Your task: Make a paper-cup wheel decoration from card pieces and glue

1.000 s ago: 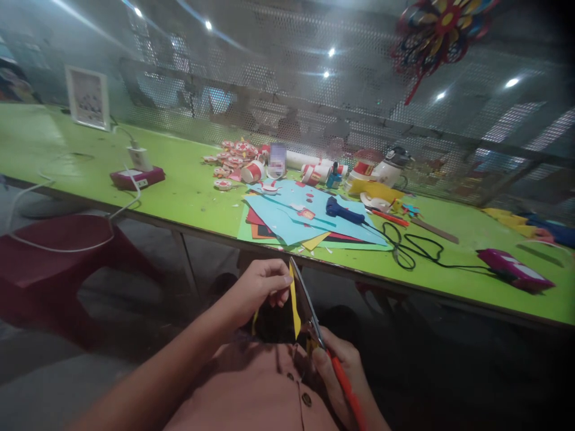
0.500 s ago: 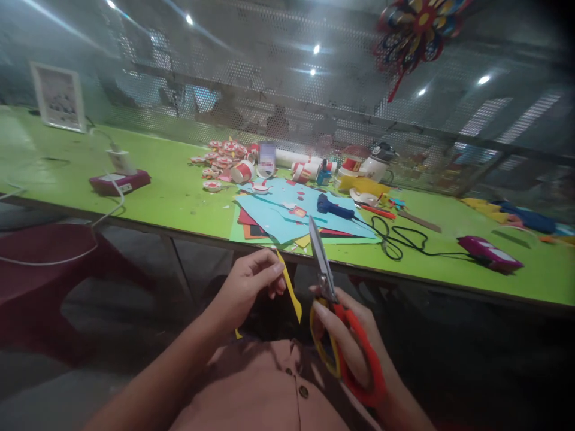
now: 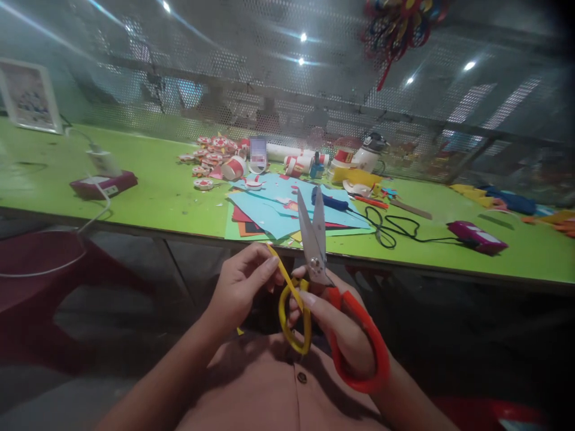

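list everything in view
table: 1, green, middle
paper sheets: several, multicoloured, table front
glue gun: 1, blue, on sheets
cups: several, red and white, table back
craft pieces: many, mixed colours, near cups
power strips: 2, purple, table sides
picture frame: 1, white, left
pinwheel: 1, multicoloured, top right
stool: 1, maroon, left
scissors: 1, red and yellow handles, centre
paper strip: 1, yellow, by scissors
left hand: 1, bare, on strip
right hand: 1, bare, on scissors
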Demonstrator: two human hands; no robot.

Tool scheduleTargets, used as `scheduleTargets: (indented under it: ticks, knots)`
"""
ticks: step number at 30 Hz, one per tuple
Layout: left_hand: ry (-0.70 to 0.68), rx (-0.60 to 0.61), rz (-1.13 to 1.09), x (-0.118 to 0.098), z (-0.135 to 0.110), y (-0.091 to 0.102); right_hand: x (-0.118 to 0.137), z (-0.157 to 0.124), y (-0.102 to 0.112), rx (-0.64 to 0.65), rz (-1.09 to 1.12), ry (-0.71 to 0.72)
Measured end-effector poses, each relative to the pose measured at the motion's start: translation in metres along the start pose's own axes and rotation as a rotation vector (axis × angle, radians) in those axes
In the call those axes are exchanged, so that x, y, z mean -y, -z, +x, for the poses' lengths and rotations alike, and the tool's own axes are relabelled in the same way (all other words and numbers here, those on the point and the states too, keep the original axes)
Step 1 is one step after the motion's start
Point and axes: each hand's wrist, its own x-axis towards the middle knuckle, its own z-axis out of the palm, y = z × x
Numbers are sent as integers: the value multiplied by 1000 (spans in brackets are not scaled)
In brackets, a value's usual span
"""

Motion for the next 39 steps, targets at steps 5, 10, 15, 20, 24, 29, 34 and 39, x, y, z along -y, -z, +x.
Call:
scheduleTargets:
  ticks: [5, 10, 15, 20, 24, 29, 34, 39]
  knots:
    - [-38, -25, 25, 1, -1, -1, 1, 2, -1, 2, 10, 19]
    - [-9, -45, 3, 1, -1, 0, 2, 4, -1, 4, -77, 63]
    - [80, -24, -54, 1, -1, -1, 5, 5, -2, 4, -135, 90]
    - [201, 44, -99, -2, -2, -5, 11, 5, -5, -2, -250, 139]
    - [242, 46, -13, -9, -5, -12, 15, 3, -8, -32, -339, 186]
    - [235, 72, -1, -14, -9, -16, 16, 1, -10, -36, -352, 205]
    - [235, 135, -3, -12, -7, -14, 20, -2, -10, -66, -272, 175]
    - [248, 158, -25, -12, -8, -14, 21, -7, -6, -71, -235, 165]
